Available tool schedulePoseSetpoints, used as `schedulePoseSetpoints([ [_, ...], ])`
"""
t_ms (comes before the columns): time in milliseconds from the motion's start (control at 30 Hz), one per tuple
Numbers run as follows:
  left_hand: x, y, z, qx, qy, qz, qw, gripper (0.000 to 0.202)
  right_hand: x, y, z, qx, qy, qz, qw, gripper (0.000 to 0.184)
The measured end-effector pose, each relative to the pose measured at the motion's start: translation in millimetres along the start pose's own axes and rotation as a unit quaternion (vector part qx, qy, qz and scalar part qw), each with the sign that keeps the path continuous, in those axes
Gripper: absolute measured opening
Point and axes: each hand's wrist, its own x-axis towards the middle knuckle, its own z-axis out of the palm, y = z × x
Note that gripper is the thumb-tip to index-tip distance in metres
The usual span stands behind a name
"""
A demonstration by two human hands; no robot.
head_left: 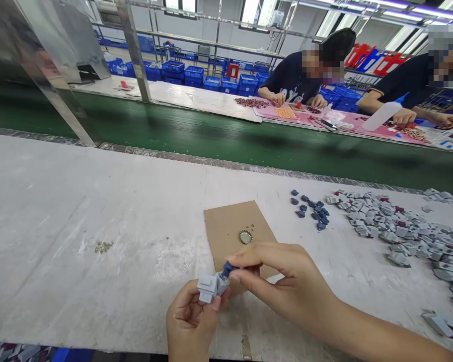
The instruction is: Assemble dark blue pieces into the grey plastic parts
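Head view: scuffed white worktable, maybe factory.

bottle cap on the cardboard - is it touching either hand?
No. The bottle cap lies alone on the cardboard, apart from the right hand and the left hand.

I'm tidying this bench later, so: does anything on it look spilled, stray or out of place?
Mostly loose, not damaged. The grey parts lie in a scattered heap on the right, and a small patch of crumbs sits alone on the white table at left.
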Motion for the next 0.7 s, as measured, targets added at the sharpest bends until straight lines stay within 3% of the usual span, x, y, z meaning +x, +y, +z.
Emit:
schedulePoseSetpoints([
  [300, -3.3, -1.7, -0.9, 0.052, -0.003, 0.052, 0.997, 0.021, -3.8, 0.7, 3.5, 0.024, -0.028, 0.000, 0.999, 0.013],
  [567, -6.6, -11.3, -2.6, 0.083, -0.003, 0.049, 0.995, 0.018, -19.5, 8.3, 21.4, 0.101, 0.082, 0.024, 0.991, 0.016],
  [700, -2.3, -13.1, 0.4, 0.076, -0.031, 0.016, 0.997, 0.020, -22.7, 9.0, 26.1, 0.106, 0.081, 0.027, 0.991, 0.017],
])
